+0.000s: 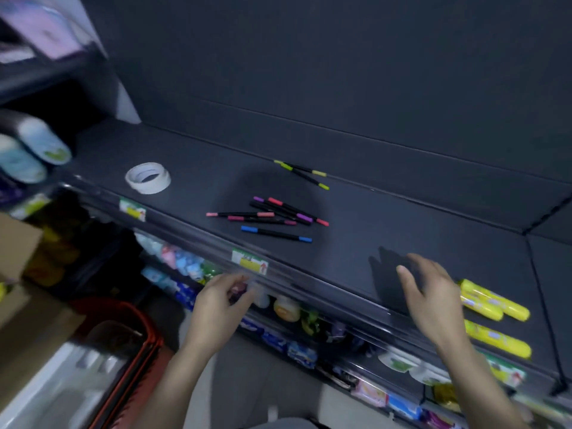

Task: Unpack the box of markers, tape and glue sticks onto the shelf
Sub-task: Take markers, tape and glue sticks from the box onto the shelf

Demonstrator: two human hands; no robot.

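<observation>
Shelf (356,212): dark top deck, runs 9 to 4 o'clock across frame. All three kinds of stock lie on it, so unpacking looks well along. Stock lies loose, so straightening prob. still to do.

Box (18,243): cardboard at 9 o'clock edge, prob. the source. Cropped and blurred, inside not visible, so no telling what is left in it. Red basket (133,335) at 7 o'clock, contents unclear.

R hand (433,292), 4 o'clock: fingers spread and loose, hovers over shelf front, nothing in it. L hand (221,300), 7 o'clock, below shelf lip: fingers curled, heavy blur. A pinkish smear at the tips may be an item or lower-shelf goods behind. Can't tell if it holds anything.

Glue sticks (495,301): three yellow, 4 o'clock, lying flat. Two touch, the third is apart toward the front. Near ends hidden behind R wrist.

Tape (148,178): white rolls stacked, 10 o'clock, count unclear.

Markers (269,218): loose pile at centre, approx. six. Yellow-tipped pair (301,173) lies apart at 12 o'clock by back wall.
</observation>
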